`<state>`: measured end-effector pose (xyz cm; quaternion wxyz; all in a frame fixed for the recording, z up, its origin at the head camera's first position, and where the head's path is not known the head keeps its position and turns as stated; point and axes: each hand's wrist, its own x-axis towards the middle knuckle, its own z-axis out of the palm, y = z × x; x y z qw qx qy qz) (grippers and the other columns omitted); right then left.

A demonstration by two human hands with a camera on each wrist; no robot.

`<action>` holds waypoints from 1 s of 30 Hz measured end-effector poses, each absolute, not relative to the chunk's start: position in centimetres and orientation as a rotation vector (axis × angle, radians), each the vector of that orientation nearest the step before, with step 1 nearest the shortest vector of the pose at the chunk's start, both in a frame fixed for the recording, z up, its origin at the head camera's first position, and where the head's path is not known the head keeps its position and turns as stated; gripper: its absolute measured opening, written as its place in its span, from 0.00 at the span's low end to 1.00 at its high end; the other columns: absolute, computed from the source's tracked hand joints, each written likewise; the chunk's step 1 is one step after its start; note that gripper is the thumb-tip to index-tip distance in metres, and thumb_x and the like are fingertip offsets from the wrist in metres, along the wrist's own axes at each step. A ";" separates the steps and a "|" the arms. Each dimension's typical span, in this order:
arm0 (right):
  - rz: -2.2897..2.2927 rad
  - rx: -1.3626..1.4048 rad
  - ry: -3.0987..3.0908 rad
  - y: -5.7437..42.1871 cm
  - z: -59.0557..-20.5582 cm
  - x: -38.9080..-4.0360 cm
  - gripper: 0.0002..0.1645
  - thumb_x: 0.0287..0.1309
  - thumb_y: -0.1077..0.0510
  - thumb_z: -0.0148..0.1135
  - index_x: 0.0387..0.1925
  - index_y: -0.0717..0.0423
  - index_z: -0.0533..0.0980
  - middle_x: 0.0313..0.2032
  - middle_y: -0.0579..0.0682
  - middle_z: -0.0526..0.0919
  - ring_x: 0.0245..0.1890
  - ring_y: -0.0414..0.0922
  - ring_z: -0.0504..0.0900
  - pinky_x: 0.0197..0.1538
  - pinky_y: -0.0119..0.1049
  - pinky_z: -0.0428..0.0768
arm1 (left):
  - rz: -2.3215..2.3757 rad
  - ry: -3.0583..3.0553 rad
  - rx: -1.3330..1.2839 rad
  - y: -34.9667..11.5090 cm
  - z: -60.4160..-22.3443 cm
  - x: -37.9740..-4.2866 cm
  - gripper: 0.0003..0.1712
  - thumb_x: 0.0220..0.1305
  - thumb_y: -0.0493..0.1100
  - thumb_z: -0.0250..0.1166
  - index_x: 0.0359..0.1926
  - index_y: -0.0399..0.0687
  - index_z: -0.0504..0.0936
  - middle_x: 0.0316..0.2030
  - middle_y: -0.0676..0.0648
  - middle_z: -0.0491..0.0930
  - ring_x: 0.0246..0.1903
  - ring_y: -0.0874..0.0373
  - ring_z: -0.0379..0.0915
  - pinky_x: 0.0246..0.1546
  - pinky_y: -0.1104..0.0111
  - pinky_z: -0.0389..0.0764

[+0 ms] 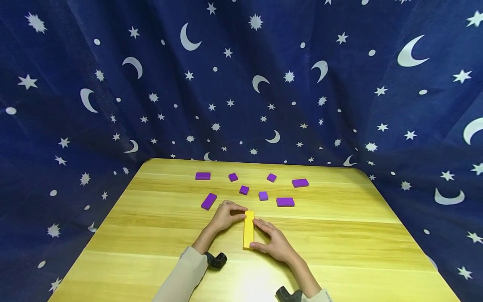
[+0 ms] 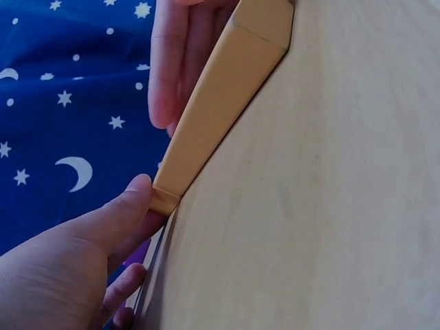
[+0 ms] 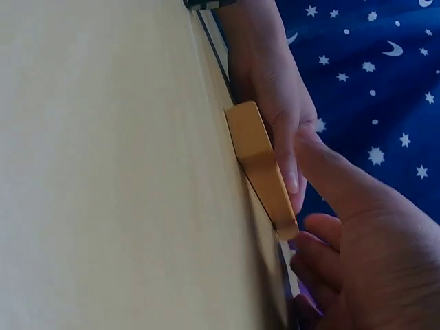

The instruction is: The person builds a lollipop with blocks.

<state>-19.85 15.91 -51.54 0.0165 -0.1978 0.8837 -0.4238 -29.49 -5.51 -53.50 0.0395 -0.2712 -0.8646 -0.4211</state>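
A long yellow block (image 1: 248,235) lies on the wooden table, pointing away from me. At its far end sits a small yellow block (image 1: 249,214), end to end with it. My left hand (image 1: 225,216) pinches the small block between thumb and fingers from the left; the left wrist view shows the thumb on this little block (image 2: 165,200). Along the long block's right side is my right hand (image 1: 274,241), its fingertips near the far end and its thumb at the near corner. In the right wrist view these fingers (image 3: 322,237) extend loosely beside the long block (image 3: 251,141).
Several purple blocks lie farther back: long ones such as the left-hand block (image 1: 209,201) and the right-hand block (image 1: 285,202), and small ones including a middle block (image 1: 244,190). Behind the table (image 1: 339,251) hangs a dark blue curtain (image 1: 234,84) with moons and stars.
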 end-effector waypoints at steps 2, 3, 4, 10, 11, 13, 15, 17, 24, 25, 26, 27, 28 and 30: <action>-1.363 -0.626 2.742 15.8 -51.5 -19.8 0.45 0.49 0.40 0.65 0.65 0.55 0.63 0.65 0.51 0.63 0.65 0.55 0.59 0.64 0.55 0.58 | -1.293 -2.657 -0.824 -5.6 -53.6 -29.4 0.15 0.56 0.53 0.66 0.44 0.58 0.85 0.40 0.58 0.81 0.42 0.60 0.67 0.46 0.61 0.68; -1.390 -0.633 2.738 15.7 -51.5 -19.8 0.45 0.50 0.41 0.65 0.65 0.56 0.63 0.65 0.50 0.63 0.65 0.54 0.59 0.64 0.54 0.58 | -1.291 -2.660 -0.821 -5.7 -53.6 -29.4 0.15 0.56 0.53 0.66 0.44 0.58 0.85 0.40 0.58 0.81 0.42 0.60 0.67 0.46 0.61 0.68; -1.413 -0.638 2.736 15.6 -51.5 -19.9 0.45 0.50 0.42 0.65 0.65 0.56 0.62 0.65 0.49 0.63 0.65 0.53 0.59 0.64 0.53 0.58 | -1.294 -2.663 -0.816 -5.7 -53.7 -29.3 0.15 0.56 0.53 0.66 0.44 0.58 0.85 0.40 0.58 0.81 0.43 0.60 0.67 0.46 0.61 0.68; -1.424 -0.701 2.780 15.2 -51.5 -20.1 0.42 0.50 0.44 0.66 0.65 0.54 0.64 0.65 0.44 0.64 0.65 0.49 0.60 0.64 0.53 0.58 | -1.297 -2.660 -0.795 -5.8 -53.7 -29.3 0.14 0.56 0.51 0.66 0.44 0.57 0.85 0.40 0.57 0.82 0.43 0.59 0.67 0.47 0.59 0.68; -1.400 -0.715 2.797 15.2 -51.5 -20.2 0.42 0.50 0.43 0.66 0.65 0.53 0.64 0.64 0.44 0.64 0.65 0.49 0.60 0.64 0.53 0.58 | -1.291 -2.661 -0.792 -5.8 -53.7 -29.3 0.14 0.56 0.51 0.66 0.44 0.57 0.85 0.40 0.57 0.82 0.43 0.59 0.67 0.48 0.59 0.68; -1.346 -0.739 2.823 15.1 -51.6 -20.4 0.43 0.50 0.42 0.65 0.65 0.52 0.64 0.64 0.43 0.64 0.65 0.49 0.60 0.65 0.53 0.57 | -1.279 -2.661 -0.790 -5.8 -53.6 -29.3 0.13 0.56 0.51 0.66 0.44 0.57 0.85 0.39 0.57 0.82 0.43 0.58 0.68 0.47 0.58 0.68; -1.304 -0.758 2.847 15.0 -51.6 -20.5 0.43 0.50 0.41 0.65 0.66 0.51 0.63 0.65 0.43 0.64 0.65 0.49 0.59 0.65 0.54 0.56 | -1.272 -2.656 -0.795 -5.8 -53.5 -29.3 0.13 0.57 0.50 0.66 0.43 0.57 0.85 0.39 0.57 0.82 0.43 0.58 0.68 0.47 0.58 0.68; -1.286 -0.768 2.853 15.0 -51.6 -20.6 0.44 0.50 0.41 0.65 0.66 0.51 0.63 0.65 0.44 0.64 0.65 0.49 0.59 0.65 0.54 0.55 | -1.263 -2.657 -0.801 -5.8 -53.5 -29.3 0.13 0.57 0.50 0.66 0.43 0.57 0.85 0.39 0.57 0.82 0.43 0.57 0.68 0.47 0.58 0.68; -1.217 -0.808 2.896 15.0 -51.7 -20.7 0.44 0.50 0.41 0.64 0.65 0.54 0.63 0.64 0.46 0.64 0.64 0.50 0.60 0.66 0.51 0.55 | -1.262 -2.663 -0.817 -5.7 -53.4 -29.3 0.14 0.57 0.51 0.66 0.44 0.57 0.85 0.39 0.56 0.82 0.43 0.58 0.68 0.46 0.58 0.68; -1.211 -0.813 2.900 15.0 -51.8 -20.7 0.44 0.50 0.41 0.64 0.65 0.54 0.63 0.64 0.46 0.64 0.64 0.50 0.61 0.66 0.51 0.55 | -1.262 -2.662 -0.820 -5.7 -53.4 -29.3 0.14 0.57 0.51 0.66 0.44 0.56 0.85 0.40 0.56 0.82 0.43 0.58 0.68 0.46 0.58 0.68; -1.205 -0.821 2.906 15.0 -51.8 -20.7 0.44 0.51 0.41 0.64 0.65 0.55 0.63 0.64 0.46 0.64 0.64 0.51 0.61 0.66 0.51 0.55 | -1.266 -2.662 -0.823 -5.6 -53.4 -29.3 0.14 0.57 0.51 0.66 0.44 0.56 0.85 0.40 0.56 0.82 0.43 0.58 0.68 0.46 0.58 0.68; -1.198 -0.825 2.913 15.1 -51.8 -20.7 0.43 0.51 0.40 0.64 0.65 0.55 0.64 0.64 0.47 0.65 0.64 0.52 0.61 0.66 0.51 0.55 | -1.273 -2.665 -0.824 -5.6 -53.4 -29.3 0.14 0.57 0.51 0.66 0.44 0.56 0.85 0.40 0.56 0.82 0.43 0.58 0.68 0.46 0.58 0.68; -1.189 -0.826 2.920 15.1 -51.8 -20.7 0.43 0.51 0.40 0.64 0.65 0.55 0.64 0.64 0.47 0.65 0.64 0.52 0.62 0.66 0.51 0.55 | -1.280 -2.666 -0.824 -5.6 -53.4 -29.3 0.14 0.57 0.51 0.66 0.44 0.56 0.85 0.40 0.56 0.82 0.43 0.58 0.68 0.47 0.58 0.68; -1.177 -0.826 2.929 15.2 -51.8 -20.6 0.43 0.51 0.40 0.63 0.65 0.55 0.64 0.64 0.47 0.65 0.63 0.53 0.62 0.66 0.51 0.55 | -1.282 -2.666 -0.823 -5.5 -53.4 -29.3 0.14 0.57 0.51 0.66 0.45 0.57 0.85 0.40 0.57 0.81 0.44 0.58 0.68 0.48 0.58 0.68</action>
